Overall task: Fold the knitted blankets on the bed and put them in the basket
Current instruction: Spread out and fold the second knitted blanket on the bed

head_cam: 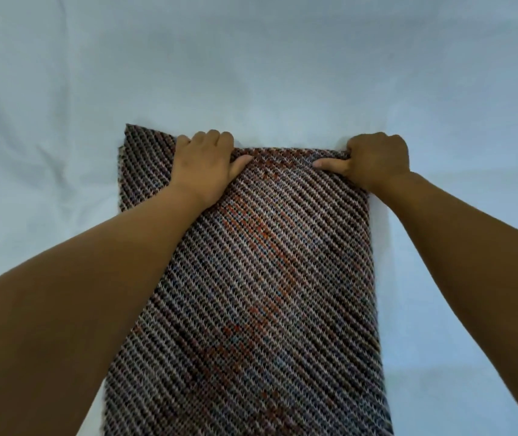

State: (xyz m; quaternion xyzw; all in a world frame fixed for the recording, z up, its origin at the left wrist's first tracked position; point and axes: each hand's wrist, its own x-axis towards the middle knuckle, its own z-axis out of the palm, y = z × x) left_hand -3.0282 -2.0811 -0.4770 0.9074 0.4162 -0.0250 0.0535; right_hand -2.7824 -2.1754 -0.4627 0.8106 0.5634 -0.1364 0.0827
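Observation:
A knitted blanket (260, 278) with diagonal brown, white, black and orange stripes lies lengthwise on the bed, running from the near edge of the view up to the middle. My left hand (207, 165) grips its far edge left of centre, fingers curled over the edge and thumb on top. My right hand (374, 160) grips the far right corner the same way. A lower layer of the blanket sticks out at the far left corner (138, 152). No basket is in view.
A pale white-blue bed sheet (251, 67), lightly wrinkled, covers the bed on all sides of the blanket. My two forearms reach in from the bottom corners across the sheet.

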